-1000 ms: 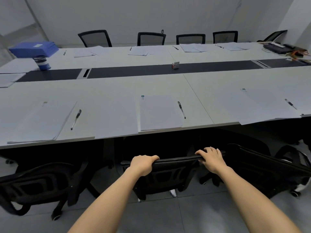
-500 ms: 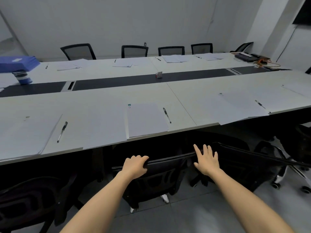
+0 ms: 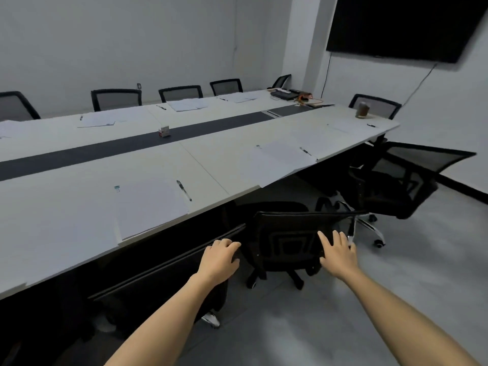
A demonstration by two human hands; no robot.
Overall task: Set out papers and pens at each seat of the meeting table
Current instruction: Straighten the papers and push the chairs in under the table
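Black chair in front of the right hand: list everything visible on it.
The black chair is a swivel office type with a framed backrest that looks like mesh. It stands upright with its back to the camera and its seat tucked under the table edge. Dark legs on castors rest on the grey floor. The right hand, fingers spread, lies over the backrest's right side; whether it touches is unclear. The left hand grips the neighbouring chair instead.
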